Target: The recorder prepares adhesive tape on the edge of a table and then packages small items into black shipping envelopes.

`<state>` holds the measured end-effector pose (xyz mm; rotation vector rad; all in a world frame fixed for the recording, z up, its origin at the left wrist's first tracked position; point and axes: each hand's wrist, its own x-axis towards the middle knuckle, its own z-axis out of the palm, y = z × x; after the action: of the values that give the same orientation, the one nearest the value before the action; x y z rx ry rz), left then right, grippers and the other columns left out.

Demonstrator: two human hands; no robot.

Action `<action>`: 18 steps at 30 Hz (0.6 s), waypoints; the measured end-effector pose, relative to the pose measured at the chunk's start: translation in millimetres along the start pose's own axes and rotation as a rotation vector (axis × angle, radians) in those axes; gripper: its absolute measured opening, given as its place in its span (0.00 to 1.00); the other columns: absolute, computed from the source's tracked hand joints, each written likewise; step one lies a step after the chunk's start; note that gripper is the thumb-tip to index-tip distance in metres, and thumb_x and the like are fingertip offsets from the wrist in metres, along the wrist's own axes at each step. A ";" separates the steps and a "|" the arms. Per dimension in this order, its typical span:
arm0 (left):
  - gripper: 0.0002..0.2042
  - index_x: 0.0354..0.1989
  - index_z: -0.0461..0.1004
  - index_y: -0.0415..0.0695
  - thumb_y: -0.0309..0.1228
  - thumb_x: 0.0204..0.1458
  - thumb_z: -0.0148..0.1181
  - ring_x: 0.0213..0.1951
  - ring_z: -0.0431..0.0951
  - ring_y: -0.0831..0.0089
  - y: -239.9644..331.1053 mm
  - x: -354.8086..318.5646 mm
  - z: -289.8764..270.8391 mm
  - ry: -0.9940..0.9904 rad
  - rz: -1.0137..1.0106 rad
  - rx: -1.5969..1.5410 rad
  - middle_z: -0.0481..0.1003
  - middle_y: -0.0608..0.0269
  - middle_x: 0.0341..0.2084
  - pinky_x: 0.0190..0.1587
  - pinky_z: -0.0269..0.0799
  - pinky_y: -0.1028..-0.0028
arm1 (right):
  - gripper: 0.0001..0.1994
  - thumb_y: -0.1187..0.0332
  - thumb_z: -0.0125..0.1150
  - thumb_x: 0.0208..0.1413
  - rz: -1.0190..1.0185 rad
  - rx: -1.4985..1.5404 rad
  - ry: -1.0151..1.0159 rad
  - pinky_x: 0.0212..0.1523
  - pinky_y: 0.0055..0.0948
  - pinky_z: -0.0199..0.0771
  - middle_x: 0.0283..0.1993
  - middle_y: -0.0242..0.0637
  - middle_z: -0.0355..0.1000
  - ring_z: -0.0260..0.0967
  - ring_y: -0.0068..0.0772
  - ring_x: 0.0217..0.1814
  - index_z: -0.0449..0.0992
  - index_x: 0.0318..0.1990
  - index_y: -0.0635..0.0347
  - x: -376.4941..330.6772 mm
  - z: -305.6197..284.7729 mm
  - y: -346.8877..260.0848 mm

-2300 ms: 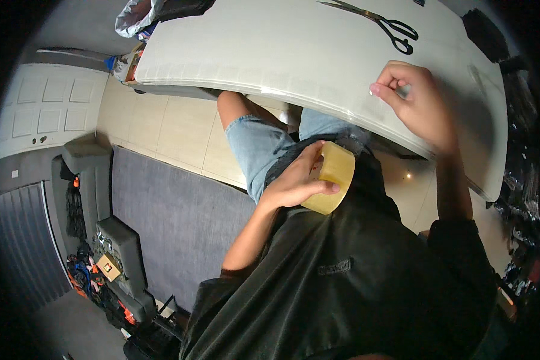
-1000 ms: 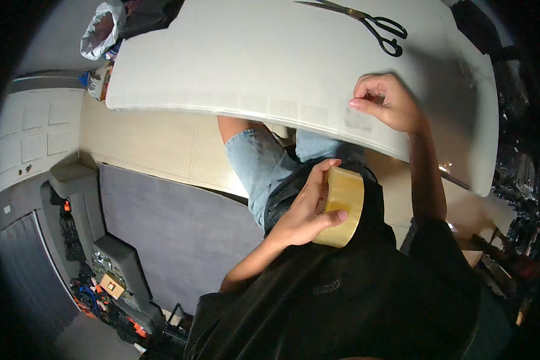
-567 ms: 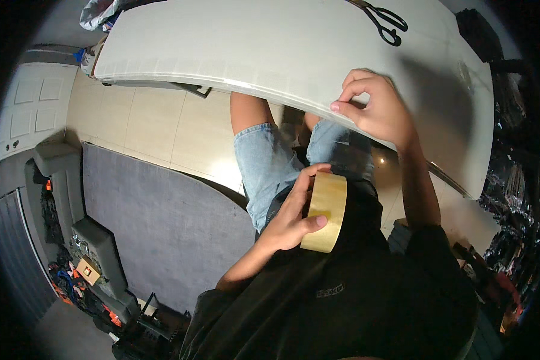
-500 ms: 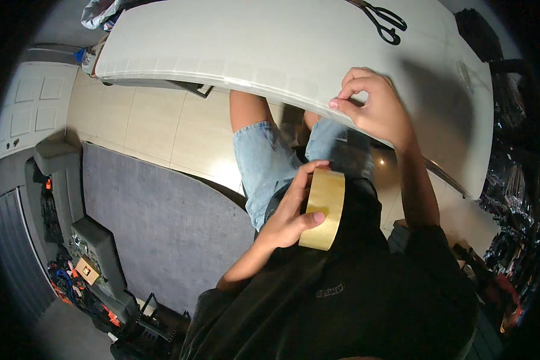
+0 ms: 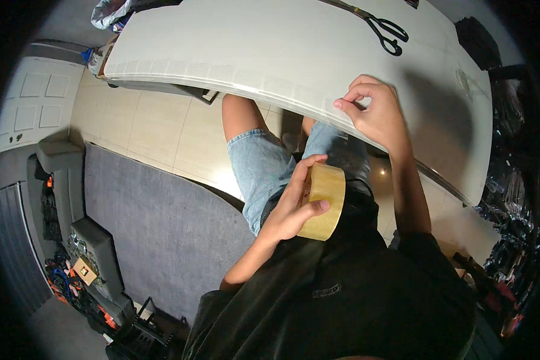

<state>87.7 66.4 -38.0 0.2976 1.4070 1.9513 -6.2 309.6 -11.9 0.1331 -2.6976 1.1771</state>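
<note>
My left hand [image 5: 291,210] is wrapped round a wide roll of yellowish packing tape [image 5: 327,204], held on edge in front of my body with the thumb on its outer face. Over the near edge of the white table [image 5: 252,42], my right hand [image 5: 375,111] is closed in a pinch, thumb against forefinger. Whatever lies between those fingertips is too thin or small to make out. A row of faint clear strips [image 5: 222,75], like pieces of tape, runs along the table's edge to the left of that hand.
Black-handled scissors [image 5: 387,33] lie on the table beyond my right hand. A dark bundle [image 5: 479,42] sits at the table's right corner. Shiny black plastic [image 5: 513,222] is heaped to the right. To the left are a grey mat [image 5: 162,222] and a grey sofa [image 5: 96,246].
The whole view has shifted slightly. The tape roll has tilted and risen a little in my left hand. My right hand keeps its pinch near the table edge.
</note>
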 end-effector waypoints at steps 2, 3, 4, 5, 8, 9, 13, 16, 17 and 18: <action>0.42 0.75 0.52 0.46 0.29 0.50 0.63 0.62 0.67 0.66 0.5 1.2 0.4 0.004 0.005 0.010 0.64 0.56 0.59 0.66 0.62 0.68 | 0.08 0.72 0.78 0.49 -0.011 0.005 -0.005 0.37 0.32 0.76 0.31 0.41 0.78 0.76 0.37 0.32 0.83 0.28 0.66 1.9 -0.1 0.7; 0.41 0.75 0.52 0.46 0.29 0.50 0.64 0.62 0.67 0.66 2.2 1.9 1.2 0.005 -0.004 -0.023 0.64 0.56 0.59 0.66 0.62 0.68 | 0.08 0.72 0.78 0.49 -0.011 0.005 -0.005 0.37 0.32 0.76 0.31 0.41 0.78 0.76 0.37 0.32 0.83 0.28 0.66 2.4 0.2 1.0; 0.41 0.75 0.52 0.46 0.30 0.50 0.64 0.62 0.67 0.66 3.3 2.5 1.3 0.005 -0.014 -0.055 0.64 0.56 0.59 0.66 0.62 0.68 | 0.08 0.71 0.78 0.49 0.004 -0.003 -0.010 0.37 0.33 0.76 0.31 0.41 0.78 0.76 0.37 0.32 0.83 0.28 0.66 2.9 0.4 1.4; 0.41 0.75 0.52 0.46 0.30 0.50 0.64 0.62 0.67 0.66 2.4 2.5 0.6 0.005 -0.015 -0.055 0.64 0.56 0.59 0.66 0.62 0.68 | 0.08 0.71 0.78 0.49 0.019 -0.009 -0.015 0.37 0.33 0.76 0.31 0.42 0.78 0.76 0.38 0.32 0.83 0.28 0.66 2.9 0.7 1.7; 0.41 0.75 0.53 0.46 0.32 0.50 0.64 0.62 0.66 0.65 -0.1 2.9 -1.2 0.006 -0.010 -0.001 0.63 0.56 0.60 0.66 0.62 0.68 | 0.08 0.71 0.78 0.49 0.011 -0.018 -0.023 0.36 0.33 0.76 0.31 0.42 0.78 0.76 0.38 0.32 0.83 0.28 0.66 5.0 0.4 1.5; 0.41 0.74 0.53 0.46 0.33 0.50 0.64 0.63 0.66 0.65 -0.3 2.8 -1.2 0.011 -0.016 -0.009 0.63 0.55 0.60 0.66 0.61 0.68 | 0.08 0.71 0.78 0.49 0.013 -0.015 -0.023 0.36 0.33 0.76 0.31 0.42 0.78 0.76 0.38 0.32 0.83 0.28 0.66 4.9 0.4 0.5; 0.42 0.74 0.53 0.46 0.37 0.49 0.63 0.64 0.65 0.63 -4.1 5.6 -1.5 0.018 -0.001 0.006 0.63 0.54 0.61 0.68 0.59 0.67 | 0.07 0.72 0.77 0.49 0.076 -0.037 -0.025 0.39 0.32 0.79 0.32 0.43 0.79 0.79 0.40 0.34 0.84 0.28 0.66 5.5 -0.4 -4.5; 0.47 0.75 0.55 0.46 0.48 0.42 0.58 0.66 0.64 0.57 3.5 8.5 3.4 0.061 -0.065 0.090 0.64 0.51 0.62 0.69 0.55 0.65 | 0.08 0.72 0.77 0.49 0.083 -0.038 -0.018 0.39 0.31 0.78 0.32 0.43 0.78 0.78 0.38 0.33 0.83 0.28 0.67 4.5 0.8 -0.5; 0.47 0.75 0.55 0.46 0.48 0.42 0.58 0.66 0.64 0.57 3.1 8.4 2.9 0.060 -0.065 0.091 0.64 0.51 0.62 0.69 0.55 0.65 | 0.09 0.73 0.77 0.49 0.064 -0.018 -0.011 0.38 0.30 0.76 0.31 0.42 0.77 0.75 0.35 0.32 0.81 0.28 0.68 4.6 1.4 -0.5; 0.47 0.75 0.55 0.46 0.48 0.42 0.58 0.67 0.64 0.58 2.2 8.1 1.8 0.057 -0.069 0.085 0.64 0.51 0.62 0.69 0.55 0.65 | 0.09 0.73 0.77 0.49 0.063 -0.018 -0.009 0.38 0.30 0.76 0.31 0.42 0.77 0.75 0.35 0.32 0.81 0.28 0.68 5.1 0.6 -2.1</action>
<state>82.0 72.7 -37.1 0.2316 1.5195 1.8606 -11.0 307.8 -9.8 0.0507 -2.7386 1.1714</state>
